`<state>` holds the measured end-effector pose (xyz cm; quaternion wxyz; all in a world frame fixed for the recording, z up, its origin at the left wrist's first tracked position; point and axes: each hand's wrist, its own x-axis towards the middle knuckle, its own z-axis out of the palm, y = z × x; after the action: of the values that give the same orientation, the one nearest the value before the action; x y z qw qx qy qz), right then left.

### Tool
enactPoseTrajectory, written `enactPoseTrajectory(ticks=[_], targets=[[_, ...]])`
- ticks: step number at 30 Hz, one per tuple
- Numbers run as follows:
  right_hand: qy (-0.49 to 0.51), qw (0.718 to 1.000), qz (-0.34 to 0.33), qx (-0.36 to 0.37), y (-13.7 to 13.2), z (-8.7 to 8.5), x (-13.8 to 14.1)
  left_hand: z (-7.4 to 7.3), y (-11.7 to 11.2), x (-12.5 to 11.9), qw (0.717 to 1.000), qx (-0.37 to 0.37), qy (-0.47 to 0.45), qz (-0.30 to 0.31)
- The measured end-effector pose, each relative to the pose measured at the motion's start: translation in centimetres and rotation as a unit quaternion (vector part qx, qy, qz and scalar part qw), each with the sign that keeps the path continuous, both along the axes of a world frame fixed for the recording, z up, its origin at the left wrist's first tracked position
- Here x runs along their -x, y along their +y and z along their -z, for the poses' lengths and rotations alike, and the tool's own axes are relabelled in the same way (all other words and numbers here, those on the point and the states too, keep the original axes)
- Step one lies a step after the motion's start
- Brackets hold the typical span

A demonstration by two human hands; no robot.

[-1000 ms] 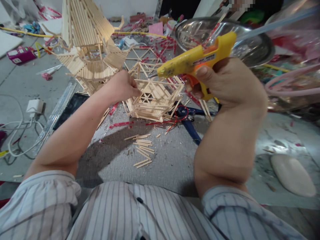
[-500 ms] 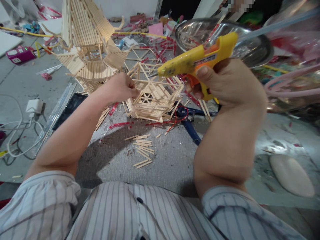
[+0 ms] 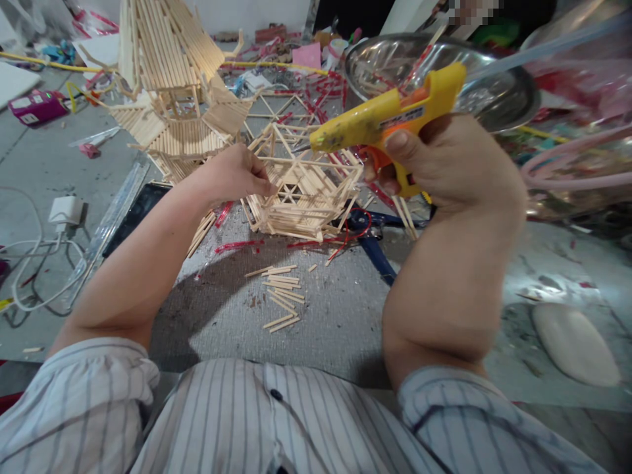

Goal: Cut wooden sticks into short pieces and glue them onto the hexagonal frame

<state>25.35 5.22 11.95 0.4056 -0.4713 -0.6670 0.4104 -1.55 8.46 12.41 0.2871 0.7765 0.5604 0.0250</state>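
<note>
Yellow plastic of the glue gun [image 3: 385, 118] stands out at 1 o'clock, held by your right grip [image 3: 444, 155]. Your fingers are wrapped around its handle and reach the orange trigger; whether the trigger is pressed, I cannot tell. Its metal nozzle points toward 9 o'clock, above the far part of the hexagonal stick frame [image 3: 296, 222]; contact with the wood cannot be judged. This open frame of thin wooden sticks rests on the grey desk [image 3: 326, 336], near the centre of your view. Your left grip [image 3: 237, 174] is at the frame's 9 o'clock side, thumb and fingers closed together; if a stick is between them, I cannot tell.

At 10 o'clock a stick tower [image 3: 172, 66] with flared roofs stands upright, just beyond your left hand. At the frame's 4 o'clock lie blue-handled pliers [image 3: 378, 257], partly behind your right forearm. Short loose sticks [image 3: 284, 296] are scattered at 7 o'clock, nearer to your body. A shiny metal basin [image 3: 365, 66] sits between 1 and 2 o'clock, behind the gun. White charger [image 3: 66, 210] with cable lies at 9 o'clock.
</note>
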Motion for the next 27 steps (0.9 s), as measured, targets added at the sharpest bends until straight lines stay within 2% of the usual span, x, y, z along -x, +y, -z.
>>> enactPoseTrajectory(ticks=[6, 12, 18, 27], targets=[[-0.044, 0.999, -0.02, -0.013, 0.04, -0.02, -0.11, 0.18, 0.07, 0.17, 1.0, 0.011, -0.021, 0.003], [-0.016, 1.0, -0.027, 0.0, 0.13, 0.01, -0.23, 0.7, 0.2, 0.13, 0.997, 0.0, -0.079, 0.008], [-0.031, 0.999, -0.035, -0.007, 0.18, 0.04, -0.22, 0.7, 0.13, 0.1, 0.998, -0.015, -0.065, 0.011], [0.001, 1.0, -0.021, 0.007, 0.0, -0.26, 0.23, 0.65, 0.24, 0.06, 0.998, -0.026, -0.017, 0.045]])
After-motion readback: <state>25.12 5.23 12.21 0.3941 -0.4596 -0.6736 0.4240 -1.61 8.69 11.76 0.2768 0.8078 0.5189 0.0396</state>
